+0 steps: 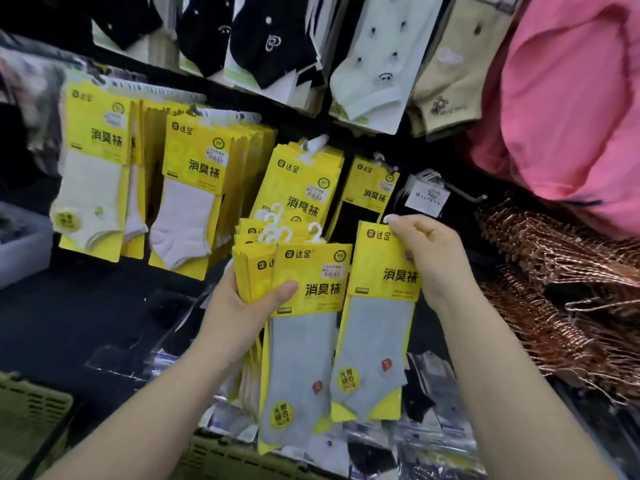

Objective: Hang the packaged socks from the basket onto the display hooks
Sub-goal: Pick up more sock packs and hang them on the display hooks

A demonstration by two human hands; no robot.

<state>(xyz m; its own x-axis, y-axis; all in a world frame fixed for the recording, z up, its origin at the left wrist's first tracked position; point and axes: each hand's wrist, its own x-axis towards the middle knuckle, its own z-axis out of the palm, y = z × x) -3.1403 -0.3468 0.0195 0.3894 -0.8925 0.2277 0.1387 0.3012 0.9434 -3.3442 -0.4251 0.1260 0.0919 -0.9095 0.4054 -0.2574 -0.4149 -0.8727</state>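
**Sock restock: both hands loaded, at the rack**

L side: left hand (242,299) grips a stack of sock packs (304,282), yellow cards w/ grey socks. Thumb (284,291) lies across the front card, the other fingers are wrapped behind and out of view. The white plastic hangers of the stack fan out just above the thumb. The socks hang down below the palm.

R side: right hand (426,254) pinches a single pack (384,271), same yellow card w/ grey sock, at its top right corner. Fingers (393,219) curl over the card's top edge. The pack hangs upright just beside the stack, apart from it at the top; lower down I cannot tell if they touch.

Rack, rel. to fingers:
- Just above the R fingers: a wire hook (464,190) carrying a dark item w/ white tag (427,195). Pack not on it.
- Above and between both hands: hung yellow packs (301,181), and a thinner lot w/ black socks (372,188).
- Up and left of the L fingers: two more rows, white socks (194,174).
- Top row, well above both hands: black, white and beige socks (381,57).

Below the L wrist: green slatted basket (221,455), rim at the frame's bottom edge. Clear-wrapped packs (422,386) lie below the R wrist; cannot tell if they are inside it.

Right of the R fingers: pile of copper-coloured hangers (554,271), pink garment (571,98) above it.
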